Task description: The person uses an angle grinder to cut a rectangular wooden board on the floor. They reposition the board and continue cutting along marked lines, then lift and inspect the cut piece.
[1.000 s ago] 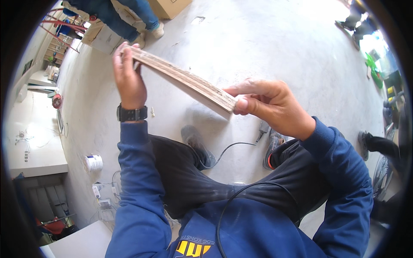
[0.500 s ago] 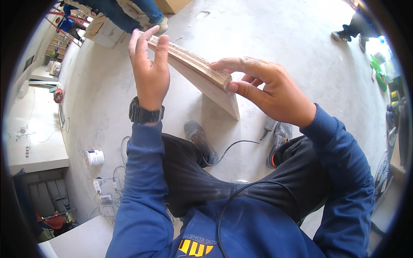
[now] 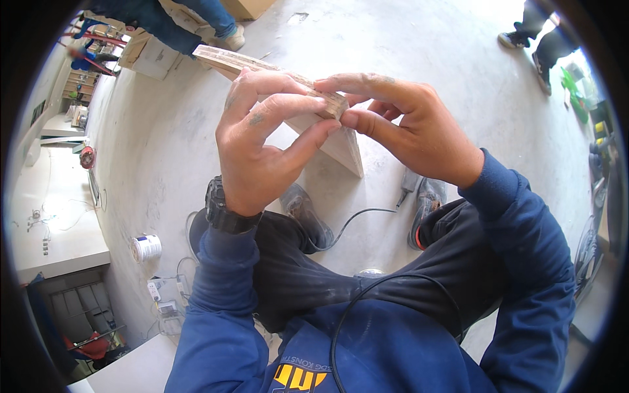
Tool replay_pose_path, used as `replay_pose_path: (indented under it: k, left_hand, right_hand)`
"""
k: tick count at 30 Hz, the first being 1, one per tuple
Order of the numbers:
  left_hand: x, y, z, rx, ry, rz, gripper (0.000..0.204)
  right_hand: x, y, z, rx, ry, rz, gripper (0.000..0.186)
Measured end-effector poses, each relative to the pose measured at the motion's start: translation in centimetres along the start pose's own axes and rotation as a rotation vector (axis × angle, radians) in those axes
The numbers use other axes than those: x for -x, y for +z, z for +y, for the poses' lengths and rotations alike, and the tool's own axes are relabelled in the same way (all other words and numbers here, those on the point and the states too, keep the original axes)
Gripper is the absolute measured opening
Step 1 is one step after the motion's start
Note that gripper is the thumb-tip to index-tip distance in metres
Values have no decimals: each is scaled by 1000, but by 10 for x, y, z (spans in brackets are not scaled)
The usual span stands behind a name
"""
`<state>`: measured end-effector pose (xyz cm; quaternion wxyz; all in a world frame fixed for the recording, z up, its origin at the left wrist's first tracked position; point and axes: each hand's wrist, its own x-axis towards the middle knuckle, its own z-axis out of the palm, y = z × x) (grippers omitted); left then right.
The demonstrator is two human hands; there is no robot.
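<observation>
A pale wooden board [image 3: 342, 154] with a layered, plywood-like edge stands in front of me on its narrow side, slanting from the far left to its near corner. My left hand [image 3: 259, 134], with a black watch at the wrist, pinches the top edge near that near corner between thumb and fingers. Right beside it, my right hand [image 3: 416, 131] grips the same corner, thumb on the end and index finger along the top. The two thumbs almost meet there. Part of the board is hidden behind my left fingers.
A power tool with a black cord [image 3: 407, 187] lies by my right shoe [image 3: 429, 203]. To the left are a white can [image 3: 145, 248] and a power strip with cables [image 3: 169, 291]. Other people's legs [image 3: 219, 19] and cardboard boxes [image 3: 252, 8] are at the far side.
My left hand has come from the board's far end to its near corner, its fingers closing into a pinch. My right hand stays at the corner. A person at the far right has shifted their feet.
</observation>
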<state>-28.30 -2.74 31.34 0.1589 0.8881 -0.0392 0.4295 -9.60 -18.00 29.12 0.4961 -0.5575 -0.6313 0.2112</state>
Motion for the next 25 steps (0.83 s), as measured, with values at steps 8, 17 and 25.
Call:
replay_pose_path:
  k: [8, 17, 25]
  left_hand:
    - [5, 9, -6, 22, 13, 39, 33]
    - [-3, 3, -4, 6, -22, -48, 34]
    - [-65, -109, 52, 229, 68, 3, 60]
  right_hand:
    - [-1, -2, 3, -13, 21, 6, 38]
    - [-4, -2, 4, -5, 27, 12, 38]
    - [-3, 0, -2, 3, 70, -3, 39]
